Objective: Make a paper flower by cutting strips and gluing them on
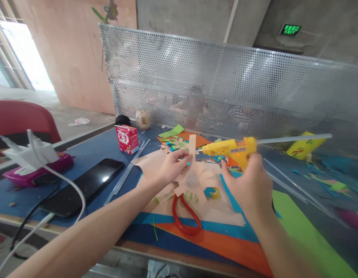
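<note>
Between the fingertips of my left hand (176, 166) is a narrow beige paper strip (192, 144), held upright. My right hand (251, 183) is wrapped round the handle of a yellow glue gun (229, 148), its nozzle pointing left at the strip, very close to it. A long clear glue stick (295, 138) juts from the back of the gun. Below my hands lies a beige paper flower shape (193, 179) with several petals on beige sheets. Red-handled scissors (187, 222) lie in front, their blades hidden under paper.
Left on the blue table are a black phone (86, 185), a power strip (36, 170) with cables, a red drink carton (127, 139) and glue sticks (127, 173). Green paper (306, 235) and orange paper (225, 243) lie near the front edge. A perforated metal screen (213, 85) stands behind.
</note>
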Action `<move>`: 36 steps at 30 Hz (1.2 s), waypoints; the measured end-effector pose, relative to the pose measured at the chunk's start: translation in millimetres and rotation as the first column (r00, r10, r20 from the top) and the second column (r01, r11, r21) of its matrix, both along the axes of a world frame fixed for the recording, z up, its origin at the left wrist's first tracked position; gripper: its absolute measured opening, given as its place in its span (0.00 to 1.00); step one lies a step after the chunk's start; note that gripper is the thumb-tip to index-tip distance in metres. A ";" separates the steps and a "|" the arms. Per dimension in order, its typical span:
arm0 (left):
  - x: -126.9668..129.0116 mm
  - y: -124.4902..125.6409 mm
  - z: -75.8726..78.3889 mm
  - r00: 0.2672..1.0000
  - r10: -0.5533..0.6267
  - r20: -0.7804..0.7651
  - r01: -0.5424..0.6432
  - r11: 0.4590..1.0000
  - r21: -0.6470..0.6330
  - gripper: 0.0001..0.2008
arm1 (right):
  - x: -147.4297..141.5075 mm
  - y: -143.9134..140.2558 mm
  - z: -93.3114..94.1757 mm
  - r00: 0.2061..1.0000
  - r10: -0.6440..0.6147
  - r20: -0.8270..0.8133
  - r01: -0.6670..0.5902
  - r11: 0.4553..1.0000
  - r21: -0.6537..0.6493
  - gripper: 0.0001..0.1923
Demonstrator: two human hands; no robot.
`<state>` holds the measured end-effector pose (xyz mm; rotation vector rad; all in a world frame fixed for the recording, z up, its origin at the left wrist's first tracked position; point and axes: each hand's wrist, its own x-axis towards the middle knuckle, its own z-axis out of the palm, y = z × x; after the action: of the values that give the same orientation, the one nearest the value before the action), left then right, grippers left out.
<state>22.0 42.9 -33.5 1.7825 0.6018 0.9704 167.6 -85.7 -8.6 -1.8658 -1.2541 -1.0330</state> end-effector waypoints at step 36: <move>0.1 9.1 -3.9 0.995 -0.048 -0.084 0.048 0.999 -0.008 0.18 | 24.0 -4.7 -12.6 0.491 0.325 -0.809 -0.269 0.939 0.214 0.20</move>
<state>22.1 52.0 -37.4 1.8317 0.6113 0.8635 191.5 -90.4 -21.2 -1.6468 -0.8555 0.0927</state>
